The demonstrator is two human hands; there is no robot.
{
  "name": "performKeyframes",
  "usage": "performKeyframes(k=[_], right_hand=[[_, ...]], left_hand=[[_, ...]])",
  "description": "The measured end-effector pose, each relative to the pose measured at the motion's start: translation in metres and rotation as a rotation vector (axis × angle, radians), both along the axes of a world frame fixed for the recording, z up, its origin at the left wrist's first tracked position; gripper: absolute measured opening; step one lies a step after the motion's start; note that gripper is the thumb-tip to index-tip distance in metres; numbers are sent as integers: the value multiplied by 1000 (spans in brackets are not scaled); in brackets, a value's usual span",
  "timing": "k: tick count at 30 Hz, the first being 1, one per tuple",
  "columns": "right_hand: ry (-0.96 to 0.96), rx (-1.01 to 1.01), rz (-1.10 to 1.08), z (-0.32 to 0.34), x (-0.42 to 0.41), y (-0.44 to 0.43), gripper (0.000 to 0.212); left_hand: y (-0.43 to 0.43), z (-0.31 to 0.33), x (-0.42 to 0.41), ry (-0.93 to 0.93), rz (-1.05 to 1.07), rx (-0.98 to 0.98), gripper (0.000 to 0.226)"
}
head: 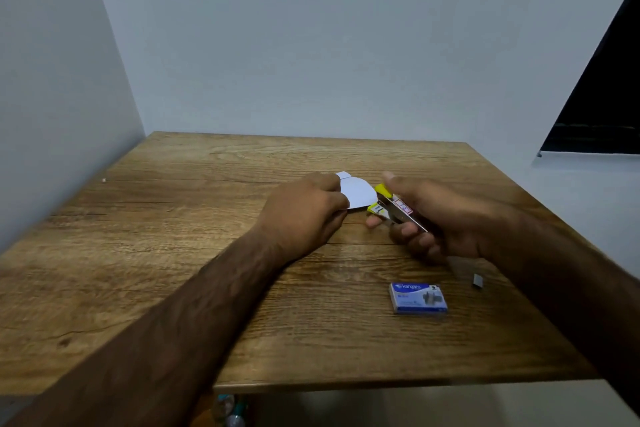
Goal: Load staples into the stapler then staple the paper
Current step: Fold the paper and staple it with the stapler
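Paper is pinched by the left hand at its left side, fingers closed on it, held a bit above the wooden surface near mid-surface. Paper's right edge is curved & meets the yellow front of the stapler. Stapler is gripped by the right hand, fingers wrapped under, thumb on top; whether the paper sits betw. its jaws can't be told.

A blue staple box is laid flat nearer the front edge, right of centre, well apart from both hands. A small strip of staples is seen just right of the box, beside the right forearm.

Far half & left part of the surface are left bare. Walls bound the left & far edges.
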State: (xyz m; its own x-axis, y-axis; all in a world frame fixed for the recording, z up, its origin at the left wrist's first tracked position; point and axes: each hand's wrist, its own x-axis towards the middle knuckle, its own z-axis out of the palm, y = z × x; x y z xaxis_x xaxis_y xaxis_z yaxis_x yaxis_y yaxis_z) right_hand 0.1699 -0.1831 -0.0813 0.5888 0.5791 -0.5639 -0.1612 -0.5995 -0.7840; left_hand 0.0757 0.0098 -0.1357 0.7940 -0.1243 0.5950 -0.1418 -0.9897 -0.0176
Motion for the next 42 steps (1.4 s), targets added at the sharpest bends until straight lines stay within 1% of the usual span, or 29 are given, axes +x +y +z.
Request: performKeyframes(k=[2,7,10,14,18,23,27,31,34,42], right_hand=[[-10,1,19,-2,-1,6,67],[124,65,4,-1,2,18,58],[161,97,-22,-3,3,23,63],[147,124,-17,-7,1,29,70],[149,150,-24,-8,0,30,68],[144,191,-36,-9,0,31,66],[112,201,-44,-12,0,34,60],[87,212,-54,-16,0,36,52],[72,221,-70,-18,1,37,52],[-5,256,-123,-22,-3,40,51]], left_hand=[[0,0,-1,-40,1,15,26],[-2,4,-1,-85,-21,26,25],[-4,6,-3,-107,-22,33,22],[-4,7,-4,-84,-9,32,20],[-5,8,-6,-104,15,45,19],[-9,11,-8,-112,-12,78,14],[-10,12,-8,-135,-37,104,15],[-9,11,-8,-152,-59,66,19],[-9,10,-7,-143,-59,36,19],[-9,7,-5,-156,-40,35,22]])
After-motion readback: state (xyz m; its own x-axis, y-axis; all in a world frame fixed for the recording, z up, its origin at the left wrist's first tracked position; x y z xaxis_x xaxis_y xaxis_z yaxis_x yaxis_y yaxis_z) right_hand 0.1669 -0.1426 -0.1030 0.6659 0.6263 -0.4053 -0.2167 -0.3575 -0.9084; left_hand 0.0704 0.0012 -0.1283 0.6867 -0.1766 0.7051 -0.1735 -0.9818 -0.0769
